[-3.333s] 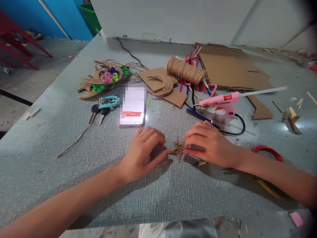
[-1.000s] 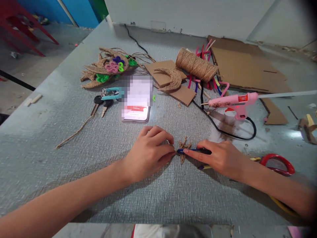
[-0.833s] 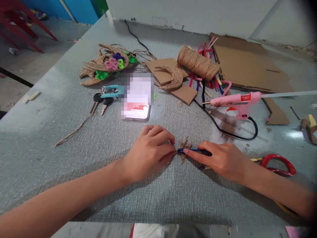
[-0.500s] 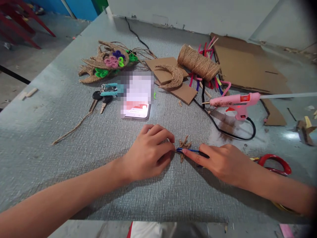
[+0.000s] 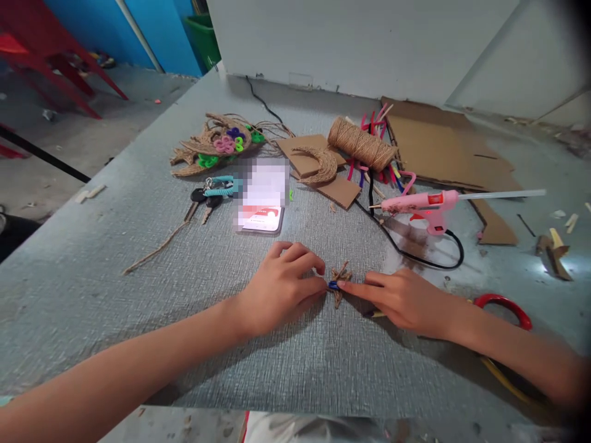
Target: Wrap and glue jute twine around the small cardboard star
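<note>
A small star-like shape of brown twine (image 5: 340, 271) lies on the table between my hands, and a short blue piece (image 5: 333, 285) sits on it. My left hand (image 5: 284, 286) is curled at its left side, with thumb and index finger pinched at the edge. From the right, my right hand (image 5: 401, 301) reaches in, its index finger stretched out and its tip pressing on the blue piece. The other right fingers are bent, and the thumb is hidden. Scissors with a red and yellow handle (image 5: 503, 301) lie partly under my right forearm.
A phone (image 5: 261, 221) lies ahead, beside keys (image 5: 198, 195). Farther back are twine pieces with fuzzy flowers (image 5: 224, 144), a twine crescent (image 5: 325, 166), a twine spool (image 5: 362, 143) and cardboard (image 5: 443, 141). A pink glue gun (image 5: 425, 203) with its black cord (image 5: 406, 252) stands at right.
The blue and dark strip that ran from the star toward my right hand no longer shows; only the blue piece at the star remains visible. The view has tilted up slightly.
</note>
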The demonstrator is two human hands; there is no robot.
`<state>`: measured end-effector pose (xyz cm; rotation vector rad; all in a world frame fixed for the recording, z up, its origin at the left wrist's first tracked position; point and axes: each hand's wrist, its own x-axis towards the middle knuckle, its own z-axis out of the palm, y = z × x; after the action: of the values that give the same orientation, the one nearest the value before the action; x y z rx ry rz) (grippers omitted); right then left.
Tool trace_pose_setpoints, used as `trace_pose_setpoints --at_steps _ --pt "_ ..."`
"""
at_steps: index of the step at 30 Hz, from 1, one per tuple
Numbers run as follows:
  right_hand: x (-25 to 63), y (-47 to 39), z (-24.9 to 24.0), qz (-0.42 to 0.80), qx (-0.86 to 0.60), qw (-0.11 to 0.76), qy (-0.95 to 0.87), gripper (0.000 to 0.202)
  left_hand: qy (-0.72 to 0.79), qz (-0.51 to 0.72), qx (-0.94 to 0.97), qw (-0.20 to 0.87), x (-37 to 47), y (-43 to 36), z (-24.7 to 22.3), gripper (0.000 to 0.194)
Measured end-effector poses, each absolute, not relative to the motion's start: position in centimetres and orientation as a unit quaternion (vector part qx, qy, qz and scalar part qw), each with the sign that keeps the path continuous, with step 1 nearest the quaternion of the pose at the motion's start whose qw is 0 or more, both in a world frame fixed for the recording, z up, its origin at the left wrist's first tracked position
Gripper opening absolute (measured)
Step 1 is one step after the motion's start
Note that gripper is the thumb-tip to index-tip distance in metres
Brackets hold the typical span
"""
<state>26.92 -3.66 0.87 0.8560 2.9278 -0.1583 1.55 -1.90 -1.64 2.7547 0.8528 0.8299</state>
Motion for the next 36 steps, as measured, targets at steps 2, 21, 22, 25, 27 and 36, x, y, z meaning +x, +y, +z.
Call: trace_pose_setpoints --at_steps 2,21,22,25,27,36 --pt "27.0 -3.4 1.0 -0.066 0.281 0.038 0.957 0.055 0.268 0.279 0.921 0.044 1.6 -2.0 -1.5 0.010" --pt "27.2 -4.0 0.2 0.048 0.270 0.039 0.961 0.051 0.269 0.299 0.914 0.059 1.6 -2.1 -1.7 0.009" --pt "27.2 -4.0 0.2 0.047 0.269 0.037 0.961 0.050 0.265 0.298 0.915 0.059 1.6 -2.1 -1.7 0.009" --pt "27.2 -4.0 0.2 0.040 0.266 0.027 0.963 0.049 0.242 0.286 0.926 0.046 1.5 -2.2 -1.5 0.008" --pt "27.2 -3.9 0.3 0.036 0.266 0.025 0.963 0.050 0.221 0.281 0.933 0.033 1.3 -2.2 -1.3 0.008" --pt "27.2 -4.0 0.4 0.020 0.267 0.032 0.963 0.055 0.173 0.261 0.950 -0.008 0.6 -1.7 -0.8 0.012"
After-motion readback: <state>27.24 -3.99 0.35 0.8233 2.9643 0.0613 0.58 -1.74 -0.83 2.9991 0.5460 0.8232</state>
